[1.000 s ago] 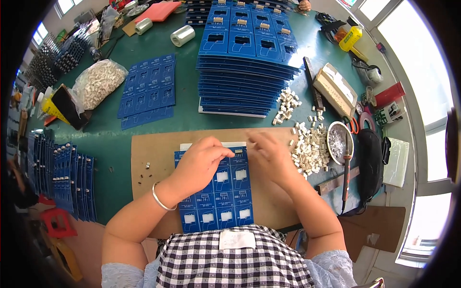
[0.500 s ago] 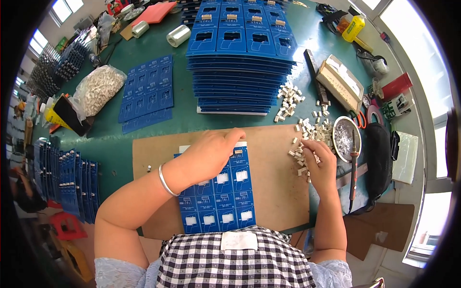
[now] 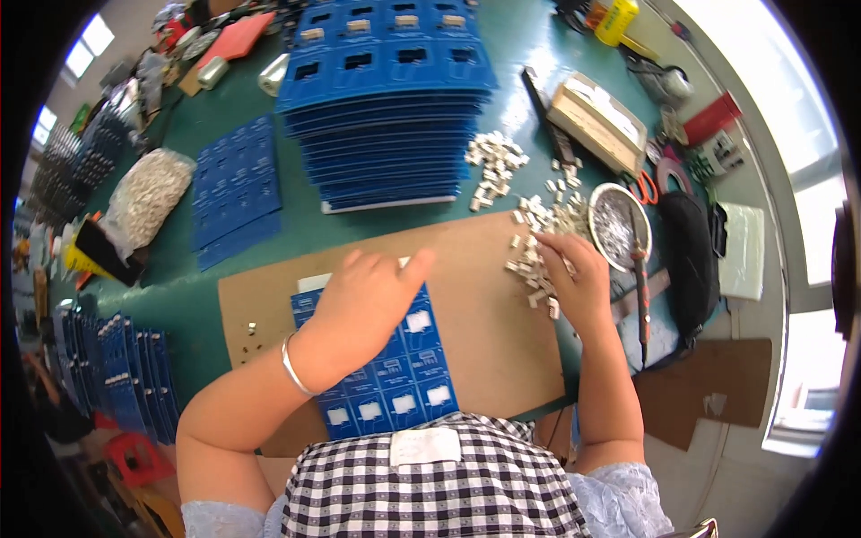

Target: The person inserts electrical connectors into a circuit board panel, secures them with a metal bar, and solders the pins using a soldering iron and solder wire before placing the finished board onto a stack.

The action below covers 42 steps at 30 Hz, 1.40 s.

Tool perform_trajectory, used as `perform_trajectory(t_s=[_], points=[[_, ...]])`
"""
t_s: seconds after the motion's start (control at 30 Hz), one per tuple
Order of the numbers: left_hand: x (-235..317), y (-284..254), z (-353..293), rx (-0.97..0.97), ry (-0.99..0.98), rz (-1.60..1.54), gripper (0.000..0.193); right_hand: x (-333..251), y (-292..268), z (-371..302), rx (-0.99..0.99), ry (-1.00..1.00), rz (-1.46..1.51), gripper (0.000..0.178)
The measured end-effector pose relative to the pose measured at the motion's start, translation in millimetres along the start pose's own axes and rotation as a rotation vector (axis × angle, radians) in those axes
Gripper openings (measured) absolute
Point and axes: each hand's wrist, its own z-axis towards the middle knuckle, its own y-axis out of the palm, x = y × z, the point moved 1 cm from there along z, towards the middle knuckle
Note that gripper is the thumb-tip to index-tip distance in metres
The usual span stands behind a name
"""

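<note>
My left hand (image 3: 366, 296), with a silver bangle on its wrist, rests over the upper part of a blue circuit board panel (image 3: 392, 381). Its thumb stretches out apart from the bent fingers, and it covers several of the panel's sections; the fingertips are partly hidden. White patches show through the panel's cutouts. At the right, my right hand (image 3: 578, 280) reaches into a loose pile of small white connectors (image 3: 538, 215). Thumb and forefinger come together at the pile's near left edge, and what lies between them is too small to make out.
Brown cardboard (image 3: 489, 314) lies under the panel. Beyond it rises a tall stack of blue boards (image 3: 386, 134). A bag of connectors (image 3: 151, 193) sits at the left. On the right are a bowl of metal bits (image 3: 599, 215), a soldering iron (image 3: 642, 287) and a black case (image 3: 691, 269).
The view has shifted, so the whole scene sits farther left. My left thumb and forefinger have spread at the panel's top edge. My right hand stays at the connector pile.
</note>
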Motion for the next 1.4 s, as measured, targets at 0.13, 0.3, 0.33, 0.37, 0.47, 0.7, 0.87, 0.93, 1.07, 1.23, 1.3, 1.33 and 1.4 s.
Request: perform_trajectory(t_s=[0.13,0.3,0.33,0.37,0.47,0.7,0.87,0.93,1.07,1.23,1.3,1.33,1.4], points=[[0.7,19.7,-10.2,0.234,0.071,0.123,0.058,15.7,2.2,15.7,0.046,-0.034,-0.058,0.011],[-2.6,30.5,-13.3,0.331,0.051,0.088,0.069,12.0,11.5,33.0,-0.258,-0.31,-0.341,0.013],[-3.3,29.2,-13.6,0.331,0.035,0.092,0.069,13.2,14.3,35.3,-0.304,-0.358,-0.431,0.013],[-3.4,27.5,-14.8,0.297,0.006,0.028,0.071,13.4,16.5,37.0,-0.32,-0.379,-0.417,0.013],[-3.8,30.4,-19.4,0.302,-0.023,-0.068,0.074,14.8,16.3,39.1,-0.345,-0.352,-0.405,0.011],[-23.1,-0.6,-76.2,0.289,-0.231,-0.195,0.066,-25.4,5.1,-1.0,-0.479,-0.031,-0.003,0.01],[-81.5,-21.6,-143.5,0.383,-0.465,-0.02,0.038,-37.3,25.6,-38.8,-0.464,-0.263,-0.085,0.015],[-94.1,-25.3,-164.9,0.396,-0.539,0.019,0.037,-36.8,34.1,-39.2,-0.414,-0.212,-0.086,0.015],[-102.0,-19.2,-186.8,0.368,-0.635,-0.053,0.03,-28.3,41.8,-32.4,-0.298,-0.051,0.024,0.015],[-97.2,-7.4,-186.6,0.337,-0.637,-0.143,0.026,-27.5,28.2,-34.0,-0.196,-0.101,0.086,0.013],[-95.6,-8.3,-187.9,0.35,-0.664,-0.143,0.025,-26.5,24.6,-34.7,-0.241,-0.233,0.042,0.013],[-96.1,-8.7,-188.4,0.35,-0.665,-0.14,0.025,-27.3,27.0,-34.3,-0.281,-0.277,-0.007,0.013],[-97.1,-8.7,-192.4,0.384,-0.678,-0.125,0.023,-28.6,34.4,-33.4,-0.324,-0.329,-0.045,0.012]])
